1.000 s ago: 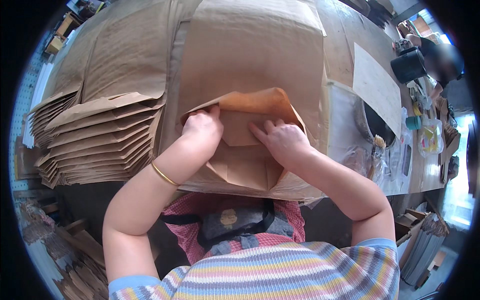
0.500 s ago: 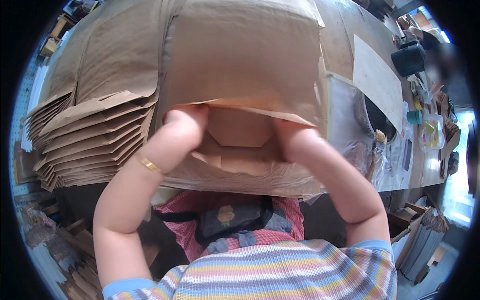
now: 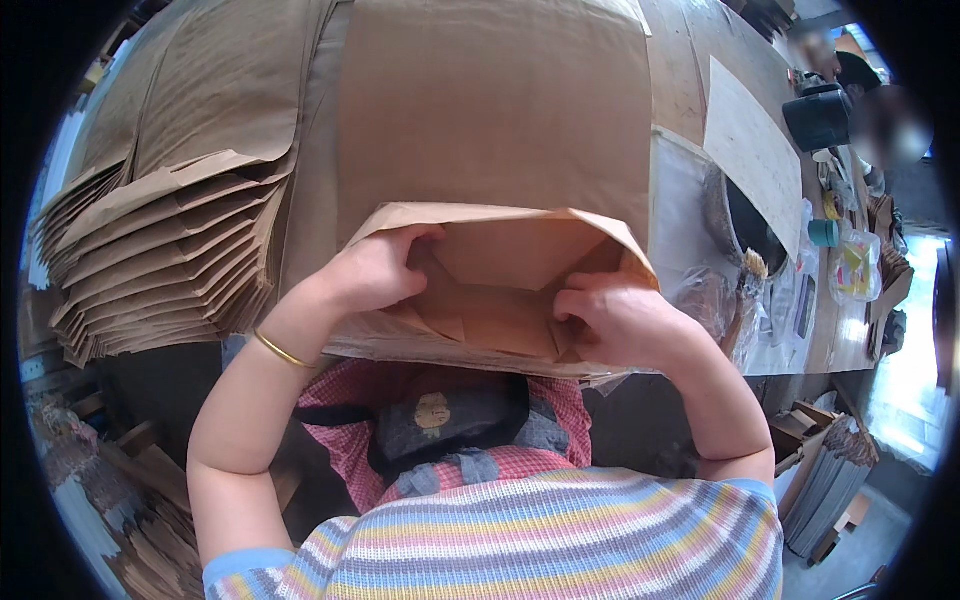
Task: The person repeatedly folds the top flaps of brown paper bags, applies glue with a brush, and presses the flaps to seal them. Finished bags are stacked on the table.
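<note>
A large brown paper bag (image 3: 495, 120) lies flat on the bench in front of me, its mouth gaping toward my body. At the left corner of the mouth is my left hand (image 3: 380, 272), its curled fingers closed on the paper edge. My right hand (image 3: 625, 318) grips the opposite corner, with bent fingers reaching just inside the opening. Between the hands the bag's folded inner paper (image 3: 500, 305) shows. The fingertips' exact hold on the paper is partly hidden.
Stacked brown paper bags (image 3: 170, 250) fan out at the left. On the right lie a pale board (image 3: 755, 150), a dark basin (image 3: 745, 225) and a brush (image 3: 752, 275). A teal cup (image 3: 824, 234) stands beyond. Another person (image 3: 890, 130) is at the far right.
Both hands have drawn back out of the bag's mouth, so the fingers show now. The mouth gapes wider, and its upper edge is lifted.
</note>
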